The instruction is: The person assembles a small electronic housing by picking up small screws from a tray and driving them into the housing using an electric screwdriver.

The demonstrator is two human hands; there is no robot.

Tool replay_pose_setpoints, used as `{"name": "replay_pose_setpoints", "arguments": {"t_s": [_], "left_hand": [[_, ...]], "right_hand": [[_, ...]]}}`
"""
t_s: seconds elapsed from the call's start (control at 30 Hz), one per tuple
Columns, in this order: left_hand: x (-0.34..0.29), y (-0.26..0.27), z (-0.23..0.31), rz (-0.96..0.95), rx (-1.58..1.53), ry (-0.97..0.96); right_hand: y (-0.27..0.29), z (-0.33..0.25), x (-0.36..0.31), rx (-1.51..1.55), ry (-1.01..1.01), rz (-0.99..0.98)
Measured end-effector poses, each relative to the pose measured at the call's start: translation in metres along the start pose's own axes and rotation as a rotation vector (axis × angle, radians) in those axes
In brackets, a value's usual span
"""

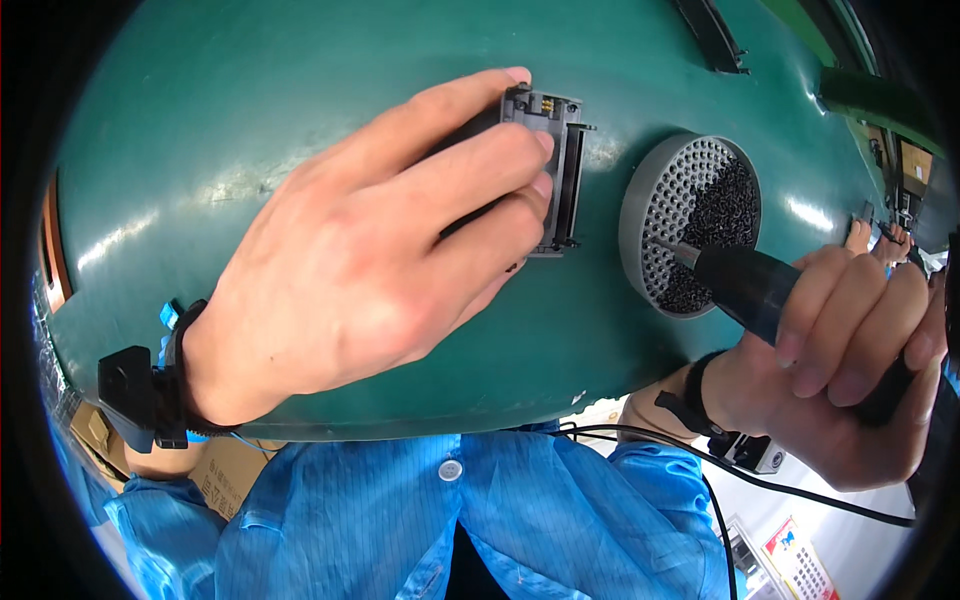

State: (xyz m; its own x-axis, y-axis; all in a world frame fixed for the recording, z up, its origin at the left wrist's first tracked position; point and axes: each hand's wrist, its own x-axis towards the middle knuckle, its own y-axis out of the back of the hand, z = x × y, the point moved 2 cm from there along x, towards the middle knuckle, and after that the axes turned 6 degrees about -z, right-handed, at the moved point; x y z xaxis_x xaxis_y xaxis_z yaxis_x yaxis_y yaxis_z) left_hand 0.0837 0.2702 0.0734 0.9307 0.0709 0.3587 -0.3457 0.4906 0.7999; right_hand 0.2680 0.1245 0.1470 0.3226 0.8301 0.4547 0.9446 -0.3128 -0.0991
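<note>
My left hand (350, 240) holds a small dark grey plastic housing (560, 235) down on the table, its fingers reaching across the top. Small brass-coloured contacts show near the far end of the housing, while my fingers cover much of its left side. In my right hand (850, 350) is a black electric screwdriver (745, 285), with the fingers wrapped round its body. Its metal tip points down into a round grey dish (632, 215) to the right of the housing. Many small black screws (722, 205) lie over the dish's perforated bottom, mostly on its right side.
A green table (250, 110) carries these things. At the far right lies a long black plastic part (712, 38). Another person's hand (890, 245) shows at the right edge. A black cable (790, 488) hangs below my right wrist. Cardboard boxes (235, 470) stand low on the left.
</note>
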Motion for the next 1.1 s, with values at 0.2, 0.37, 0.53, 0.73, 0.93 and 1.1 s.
{"name": "replay_pose_setpoints", "arguments": {"t_s": [0.2,0.37,0.53,0.73,0.93,1.1], "left_hand": [[-0.001,0.006,-0.007,-0.083,0.000,0.005],[-0.001,0.004,-0.014,-0.123,-0.009,-0.044],[-0.002,-0.001,-0.013,-0.122,-0.037,-0.013],[0.004,-0.003,-0.015,-0.101,-0.102,-0.003],[0.004,-0.002,-0.014,0.034,-0.074,-0.040],[0.002,-0.001,-0.013,0.162,-0.083,-0.054]], "right_hand": [[-0.011,-0.001,0.005,-0.043,-0.057,0.084],[-0.005,-0.013,0.013,0.054,0.025,0.149],[-0.017,0.002,0.015,0.123,0.037,0.012],[-0.029,0.023,0.011,0.078,0.021,-0.007],[-0.033,0.033,0.012,0.070,0.015,-0.017],[-0.036,0.035,0.011,0.062,0.010,-0.025]]}}
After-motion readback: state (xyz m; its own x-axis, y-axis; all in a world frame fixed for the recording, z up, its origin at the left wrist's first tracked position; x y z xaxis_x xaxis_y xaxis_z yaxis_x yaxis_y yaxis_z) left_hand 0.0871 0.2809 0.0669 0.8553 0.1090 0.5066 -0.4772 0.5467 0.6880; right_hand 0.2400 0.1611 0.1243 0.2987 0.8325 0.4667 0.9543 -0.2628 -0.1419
